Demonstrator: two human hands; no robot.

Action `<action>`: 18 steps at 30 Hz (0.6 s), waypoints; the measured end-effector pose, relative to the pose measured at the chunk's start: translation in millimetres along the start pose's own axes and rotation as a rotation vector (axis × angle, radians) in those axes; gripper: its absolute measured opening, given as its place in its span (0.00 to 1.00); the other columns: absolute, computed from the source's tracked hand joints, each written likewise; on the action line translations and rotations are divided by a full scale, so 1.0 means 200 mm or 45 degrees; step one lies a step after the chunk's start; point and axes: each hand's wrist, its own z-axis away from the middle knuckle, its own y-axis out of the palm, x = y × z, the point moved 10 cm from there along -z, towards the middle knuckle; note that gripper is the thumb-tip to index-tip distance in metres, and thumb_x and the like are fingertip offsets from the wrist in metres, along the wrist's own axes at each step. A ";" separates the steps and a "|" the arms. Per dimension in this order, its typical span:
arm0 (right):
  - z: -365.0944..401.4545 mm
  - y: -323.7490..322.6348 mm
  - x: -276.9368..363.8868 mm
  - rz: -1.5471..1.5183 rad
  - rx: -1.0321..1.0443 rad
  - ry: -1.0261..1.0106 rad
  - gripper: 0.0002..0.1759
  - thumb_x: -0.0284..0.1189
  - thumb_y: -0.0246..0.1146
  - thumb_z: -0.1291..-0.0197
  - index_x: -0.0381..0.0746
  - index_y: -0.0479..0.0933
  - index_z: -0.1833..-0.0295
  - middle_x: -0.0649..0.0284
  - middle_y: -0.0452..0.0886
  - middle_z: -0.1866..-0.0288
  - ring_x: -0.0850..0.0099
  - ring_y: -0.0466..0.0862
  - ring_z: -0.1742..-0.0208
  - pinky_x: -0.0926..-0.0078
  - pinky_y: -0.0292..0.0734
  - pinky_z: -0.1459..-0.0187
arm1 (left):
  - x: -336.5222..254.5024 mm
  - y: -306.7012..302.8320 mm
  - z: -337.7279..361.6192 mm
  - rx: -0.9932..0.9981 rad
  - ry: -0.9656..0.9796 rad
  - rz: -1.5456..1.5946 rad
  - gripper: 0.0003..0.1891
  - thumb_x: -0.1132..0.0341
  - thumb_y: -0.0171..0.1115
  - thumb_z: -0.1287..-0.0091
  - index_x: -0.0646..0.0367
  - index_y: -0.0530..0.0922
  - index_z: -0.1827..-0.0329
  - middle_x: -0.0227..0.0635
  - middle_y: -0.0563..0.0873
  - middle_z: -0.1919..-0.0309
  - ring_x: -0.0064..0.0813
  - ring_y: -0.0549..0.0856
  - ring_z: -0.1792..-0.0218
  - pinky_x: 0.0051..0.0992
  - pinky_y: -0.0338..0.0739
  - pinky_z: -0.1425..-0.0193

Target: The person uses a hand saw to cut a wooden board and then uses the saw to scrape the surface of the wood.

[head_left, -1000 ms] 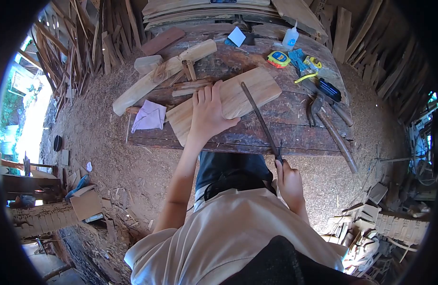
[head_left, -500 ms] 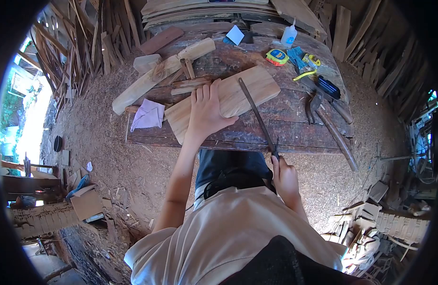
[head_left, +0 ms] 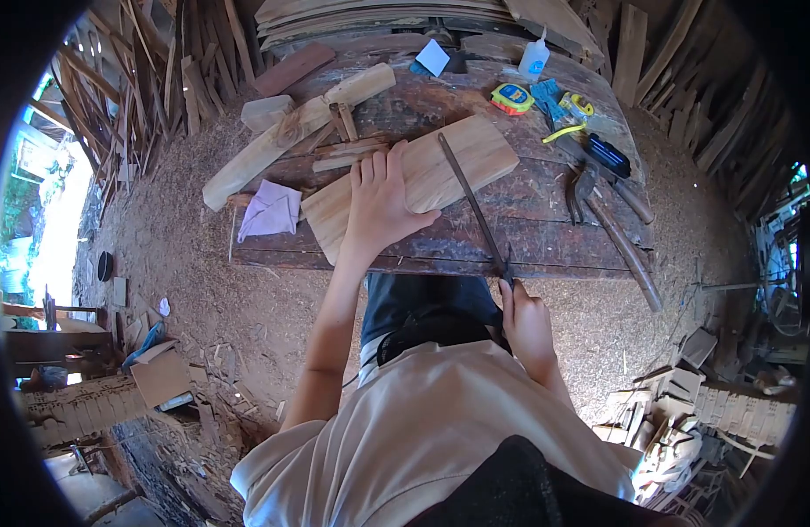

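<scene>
A light wooden board (head_left: 462, 162) lies slanted on the worn dark workbench (head_left: 545, 246). My left hand (head_left: 383, 206) rests flat on the board's left part, fingers and thumb spread. In my right hand (head_left: 528, 329), at the bench's front edge, is the handle of a long thin dark saw (head_left: 475, 206), with the fingers wrapped round it. The blade slants up and left, and its far end lies over the right part of the board. Whether the blade has cut into the wood cannot be made out.
Left on the bench are a long wood piece (head_left: 286, 132), a pink cloth (head_left: 271, 211) and a reddish block (head_left: 295, 70). Right are a glue bottle (head_left: 534, 60), tape measures (head_left: 512, 98), a black case (head_left: 608, 155) and a hammer (head_left: 620, 237). Planks stand behind.
The saw and my right hand have shifted very slightly upward. My left hand keeps its place on the board. The whole view has tilted a little.
</scene>
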 end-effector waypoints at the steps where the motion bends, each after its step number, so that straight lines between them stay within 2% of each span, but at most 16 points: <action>1: -0.02 0.00 0.02 0.002 -0.019 -0.026 0.17 0.35 0.55 0.23 0.32 0.77 0.60 0.42 0.76 0.82 0.40 0.80 0.77 0.47 0.71 0.76 | 0.00 0.00 0.00 -0.007 0.008 -0.002 0.57 0.49 0.83 0.59 0.60 0.62 0.25 0.48 0.75 0.42 0.50 0.72 0.36 0.49 0.60 0.27; 8: 0.03 -0.04 -0.05 -0.032 0.004 0.014 0.17 0.35 0.55 0.23 0.32 0.77 0.61 0.43 0.77 0.81 0.41 0.80 0.77 0.48 0.70 0.76 | 0.01 -0.01 0.00 -0.028 -0.012 0.005 0.57 0.50 0.82 0.59 0.60 0.62 0.25 0.47 0.75 0.42 0.50 0.72 0.36 0.49 0.61 0.28; 10: 0.06 -0.02 -0.06 0.020 0.052 0.005 0.19 0.38 0.54 0.22 0.32 0.79 0.54 0.41 0.79 0.80 0.42 0.83 0.76 0.46 0.75 0.74 | 0.01 -0.01 0.00 -0.028 -0.001 0.001 0.57 0.50 0.82 0.59 0.59 0.62 0.25 0.47 0.75 0.42 0.50 0.72 0.36 0.49 0.61 0.28; 18: -0.02 0.01 -0.01 0.047 0.070 0.024 0.18 0.38 0.53 0.22 0.33 0.78 0.50 0.41 0.79 0.79 0.41 0.83 0.76 0.46 0.77 0.73 | 0.01 0.00 0.00 -0.015 0.001 -0.012 0.57 0.49 0.82 0.59 0.59 0.62 0.25 0.47 0.75 0.41 0.50 0.72 0.36 0.49 0.61 0.28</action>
